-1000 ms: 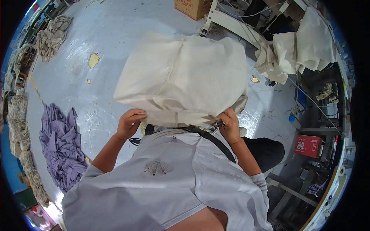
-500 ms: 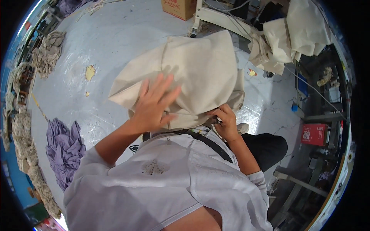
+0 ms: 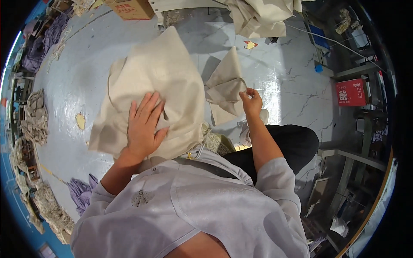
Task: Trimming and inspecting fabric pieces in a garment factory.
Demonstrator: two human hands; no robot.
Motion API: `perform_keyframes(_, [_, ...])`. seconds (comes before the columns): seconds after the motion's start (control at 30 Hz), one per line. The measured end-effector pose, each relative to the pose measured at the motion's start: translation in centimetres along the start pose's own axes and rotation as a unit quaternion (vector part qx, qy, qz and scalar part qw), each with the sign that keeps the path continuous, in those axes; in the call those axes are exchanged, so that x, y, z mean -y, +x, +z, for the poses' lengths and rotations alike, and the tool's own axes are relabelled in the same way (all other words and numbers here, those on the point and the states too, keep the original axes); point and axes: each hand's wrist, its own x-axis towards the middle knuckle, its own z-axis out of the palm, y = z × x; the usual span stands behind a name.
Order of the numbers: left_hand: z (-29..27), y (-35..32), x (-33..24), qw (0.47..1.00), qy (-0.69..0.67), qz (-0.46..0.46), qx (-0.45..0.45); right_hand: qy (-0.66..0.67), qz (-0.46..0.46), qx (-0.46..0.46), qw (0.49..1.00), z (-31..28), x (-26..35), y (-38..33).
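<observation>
A large beige cloth [image 3: 161, 81] is draped in front of me over my lap. My left hand [image 3: 144, 127] lies flat on it with fingers spread, pressing it down. My right hand [image 3: 251, 102] pinches the corner of a smaller beige cloth piece [image 3: 226, 86], which hangs apart from the big one to its right. A patterned fabric edge [image 3: 215, 142] shows under the large cloth near my waist.
The floor [image 3: 279, 73] is pale marbled tile. A cardboard box [image 3: 131, 8] stands at the top, a heap of beige cloth [image 3: 258, 15] at top right, a red box [image 3: 350, 92] on the right, purple fabric [image 3: 81, 195] lower left, cloth piles [image 3: 34, 116] along the left.
The cloth was held up by both hands, then my left hand let go and came down flat on it. My right hand moved right, drawing a smaller piece away.
</observation>
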Motion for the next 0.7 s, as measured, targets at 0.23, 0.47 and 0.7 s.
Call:
perform_keyframes(0.23, [1.1, 0.5, 0.5, 1.0, 0.018, 0.008, 0.001, -0.085, -0.072, -0.012, 0.994, 3.4, -4.8, 5.3])
perform_keyframes(0.47, [1.1, 1.2, 0.3, 1.0, 0.026, -0.004, -0.006, -0.004, 0.065, 0.099, 0.993, 5.3, -6.4, 7.1])
perform_keyframes(0.7, [-0.3, 1.5, -0.1, 0.996, -0.078, 0.038, -0.024, 0.302, 0.0, 0.021, 0.953, 0.1, 3.8, 6.0])
